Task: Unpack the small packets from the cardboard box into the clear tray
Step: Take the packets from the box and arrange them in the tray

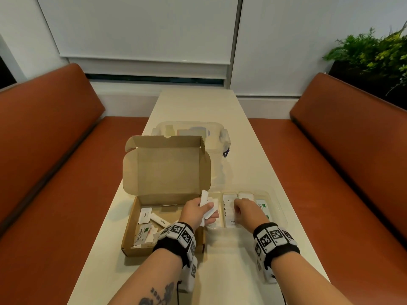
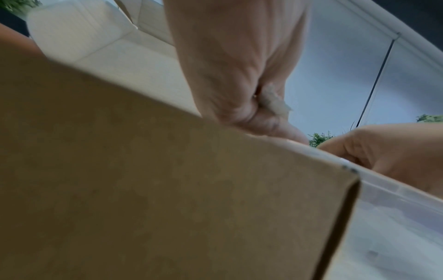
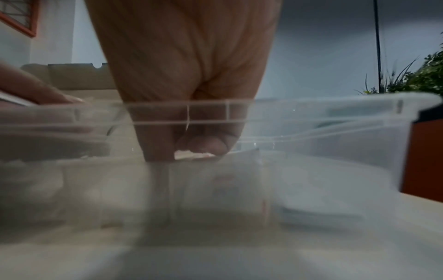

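The open cardboard box (image 1: 132, 236) lies on the table's left side with its lid standing up, and several white packets (image 1: 152, 225) remain on its floor. My left hand (image 1: 208, 214) hovers over the box's right wall and grips a bunch of white packets (image 1: 206, 202), whose ends (image 2: 273, 102) stick out of my fist (image 2: 239, 79). The clear tray (image 1: 279, 208) sits right of the box with packets stacked in its compartments. My right hand (image 1: 237, 208) reaches into the middle compartment, thumb and forefinger (image 3: 158, 144) pinching a packet (image 3: 194, 154) there.
A clear lidded storage tub (image 1: 224, 137) stands behind the box lid. Orange bench seats (image 1: 55, 172) flank the narrow white table (image 1: 242, 271). A potted plant (image 1: 374, 49) is at the far right. The tray's near wall (image 3: 335, 117) rises between my right wrist and its fingers.
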`<state>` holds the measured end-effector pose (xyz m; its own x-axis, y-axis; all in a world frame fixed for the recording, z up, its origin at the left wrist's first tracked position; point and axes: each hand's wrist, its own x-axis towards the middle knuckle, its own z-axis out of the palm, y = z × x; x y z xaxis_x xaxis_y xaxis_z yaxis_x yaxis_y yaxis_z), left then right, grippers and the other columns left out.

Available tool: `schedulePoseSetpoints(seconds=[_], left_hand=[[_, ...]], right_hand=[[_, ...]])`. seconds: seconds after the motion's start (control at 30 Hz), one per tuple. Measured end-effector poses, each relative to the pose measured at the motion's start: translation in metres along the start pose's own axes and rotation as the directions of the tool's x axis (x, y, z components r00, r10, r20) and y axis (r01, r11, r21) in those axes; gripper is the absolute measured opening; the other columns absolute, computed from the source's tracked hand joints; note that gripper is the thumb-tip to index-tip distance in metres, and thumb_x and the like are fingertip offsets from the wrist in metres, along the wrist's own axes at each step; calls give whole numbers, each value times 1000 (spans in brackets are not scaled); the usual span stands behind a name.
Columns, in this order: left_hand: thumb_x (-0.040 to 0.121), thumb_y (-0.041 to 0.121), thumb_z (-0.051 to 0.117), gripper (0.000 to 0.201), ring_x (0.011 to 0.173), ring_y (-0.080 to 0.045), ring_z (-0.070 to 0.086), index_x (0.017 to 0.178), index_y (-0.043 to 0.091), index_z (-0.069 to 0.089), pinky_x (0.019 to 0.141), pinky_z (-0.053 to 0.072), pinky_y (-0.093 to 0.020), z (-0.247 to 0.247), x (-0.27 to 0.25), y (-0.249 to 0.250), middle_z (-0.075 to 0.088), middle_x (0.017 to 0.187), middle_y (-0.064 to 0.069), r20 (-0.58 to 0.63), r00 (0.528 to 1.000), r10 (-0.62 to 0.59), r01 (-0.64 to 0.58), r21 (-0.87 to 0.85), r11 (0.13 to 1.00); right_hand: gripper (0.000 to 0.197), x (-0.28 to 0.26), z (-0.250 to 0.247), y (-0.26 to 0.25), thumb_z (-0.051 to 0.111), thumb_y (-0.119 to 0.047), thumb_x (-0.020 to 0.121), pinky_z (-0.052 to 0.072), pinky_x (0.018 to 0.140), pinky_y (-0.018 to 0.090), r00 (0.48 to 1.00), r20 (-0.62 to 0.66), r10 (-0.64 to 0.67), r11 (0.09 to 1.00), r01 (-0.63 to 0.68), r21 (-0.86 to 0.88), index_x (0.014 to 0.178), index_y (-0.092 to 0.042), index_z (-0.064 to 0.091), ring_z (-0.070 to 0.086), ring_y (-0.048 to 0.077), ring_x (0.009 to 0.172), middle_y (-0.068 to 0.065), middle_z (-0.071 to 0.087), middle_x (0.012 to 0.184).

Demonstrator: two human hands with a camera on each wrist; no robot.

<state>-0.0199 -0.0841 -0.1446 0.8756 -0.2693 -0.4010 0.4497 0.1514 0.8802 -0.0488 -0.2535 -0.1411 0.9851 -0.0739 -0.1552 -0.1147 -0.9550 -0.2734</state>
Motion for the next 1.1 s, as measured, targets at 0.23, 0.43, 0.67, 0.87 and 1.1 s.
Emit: schedulePoseSetpoints(seconds=[0.23, 0.43, 0.67, 0.87, 1.1], left_hand=[[94, 0, 54, 3, 58, -20, 68, 94, 0, 57, 52, 53, -25, 1, -1, 0, 65, 78, -20, -8, 1000, -1, 1, 12, 1000], [92, 2, 57, 9, 59, -22, 66, 100, -3, 58, 51, 54, -26, 0, -1, -1, 65, 79, -20, 6, 1000, -10, 9, 29, 1000], [99, 23, 49, 29, 52, -26, 64, 99, -4, 58, 44, 51, -25, 5, 0, 0, 64, 73, -21, -15, 1000, -26, 26, -27, 999], [101, 23, 43, 29, 67, -28, 55, 98, -1, 60, 57, 46, -30, 9, -1, 4, 57, 86, -21, -17, 1000, 10, -8, 111, 994], [98, 26, 53, 20, 75, -30, 66, 99, 6, 58, 58, 59, -35, 8, 0, 3, 64, 91, -19, 3, 1000, -27, 27, 24, 999]], right_hand=[[37, -2, 4, 4, 59, -10, 83, 35, 58, 21, 999, 32, 18, 1000, -18, 5, 60, -24, 34, 47, 17, 71, 0, 51, 74], [31, -4, 2, 1, 63, -19, 82, 36, 61, 24, 1000, -9, 28, 999, -27, 41, 64, -21, 38, 47, 16, 72, -1, 51, 75], [22, -5, -4, -16, 71, -39, 79, 41, 64, 18, 989, -145, -5, 848, 81, 524, 94, -24, 65, 50, -1, 67, -13, 60, 79], [30, -4, -6, -25, 80, -25, 70, 39, 72, 19, 999, -55, 3, 829, 28, 559, 96, -19, 65, 53, 7, 79, -5, 64, 96], [19, -6, -7, -21, 73, -17, 77, 42, 61, 17, 995, -85, 52, 790, 11, 613, 67, -19, 56, 55, 9, 65, -2, 65, 70]])
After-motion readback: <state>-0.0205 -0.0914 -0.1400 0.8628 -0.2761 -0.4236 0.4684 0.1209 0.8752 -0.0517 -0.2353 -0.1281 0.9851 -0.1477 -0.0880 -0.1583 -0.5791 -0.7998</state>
